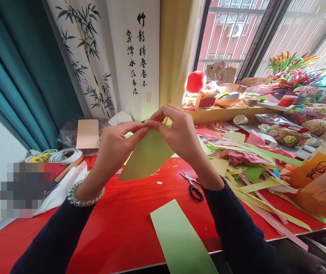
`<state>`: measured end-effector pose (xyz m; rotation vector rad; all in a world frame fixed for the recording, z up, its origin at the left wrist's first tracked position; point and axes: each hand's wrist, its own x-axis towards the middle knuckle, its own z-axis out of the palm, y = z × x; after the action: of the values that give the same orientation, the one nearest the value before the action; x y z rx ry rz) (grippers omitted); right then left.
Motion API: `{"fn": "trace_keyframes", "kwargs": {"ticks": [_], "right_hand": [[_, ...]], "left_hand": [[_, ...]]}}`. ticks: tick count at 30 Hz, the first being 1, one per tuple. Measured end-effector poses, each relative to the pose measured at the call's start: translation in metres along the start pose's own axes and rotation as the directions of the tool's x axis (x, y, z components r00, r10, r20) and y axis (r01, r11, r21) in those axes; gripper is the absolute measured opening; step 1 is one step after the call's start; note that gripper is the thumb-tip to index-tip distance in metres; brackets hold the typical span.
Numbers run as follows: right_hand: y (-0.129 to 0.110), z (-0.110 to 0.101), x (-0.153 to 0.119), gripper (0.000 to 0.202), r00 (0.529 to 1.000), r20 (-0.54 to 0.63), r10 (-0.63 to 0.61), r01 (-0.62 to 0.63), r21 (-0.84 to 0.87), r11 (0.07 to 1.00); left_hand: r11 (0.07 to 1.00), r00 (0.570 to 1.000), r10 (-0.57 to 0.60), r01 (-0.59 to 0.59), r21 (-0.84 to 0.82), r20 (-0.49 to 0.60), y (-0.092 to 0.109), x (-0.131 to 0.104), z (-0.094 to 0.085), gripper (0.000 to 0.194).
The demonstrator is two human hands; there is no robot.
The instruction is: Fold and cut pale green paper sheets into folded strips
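Note:
Both of my hands meet in front of me, raised over the red table. Between them hangs a sheet of yellow-green paper, pinched at its top edge so that it flares out downward. My left hand grips it with thumb and forefinger. Close against it, my right hand pinches the same top edge. The exact fold between the fingertips is partly hidden. Below, a light green paper sheet lies on the table, reaching past its front edge. Black-handled scissors rest by my right forearm.
To the right lies a heap of coloured paper strips, with orange-printed plastic cups beside it. White coiled tape and a tan card are at the left. A cluttered windowsill runs along the back right.

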<state>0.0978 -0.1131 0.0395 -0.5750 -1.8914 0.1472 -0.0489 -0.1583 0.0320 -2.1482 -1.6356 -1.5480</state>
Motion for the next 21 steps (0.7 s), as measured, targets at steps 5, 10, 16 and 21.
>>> {"fn": "trace_keyframes", "kwargs": {"ticks": [5, 10, 16, 21], "right_hand": [[0.004, -0.012, 0.003, 0.011, 0.999, -0.022, 0.039, -0.04, -0.085, 0.996], [0.013, -0.03, 0.007, 0.01, 0.992, -0.107, 0.059, -0.072, -0.124, 0.99], [0.027, -0.058, 0.01, 0.01, 0.958, -0.274, 0.091, -0.129, -0.127, 0.983], [0.026, -0.059, 0.011, 0.015, 0.953, -0.283, 0.103, -0.149, -0.143, 0.979]], "left_hand": [[1.0, 1.0, -0.012, 0.012, 0.022, -0.025, -0.001, -0.012, 0.002, 0.016], [0.998, 0.998, 0.057, -0.057, -0.025, 0.012, -0.01, -0.029, 0.001, 0.013], [0.978, 0.979, 0.181, -0.189, 0.084, 0.096, -0.036, -0.062, -0.001, 0.015], [0.899, 0.945, 0.191, -0.277, 0.34, 0.266, -0.078, -0.081, 0.0, 0.023]]}}
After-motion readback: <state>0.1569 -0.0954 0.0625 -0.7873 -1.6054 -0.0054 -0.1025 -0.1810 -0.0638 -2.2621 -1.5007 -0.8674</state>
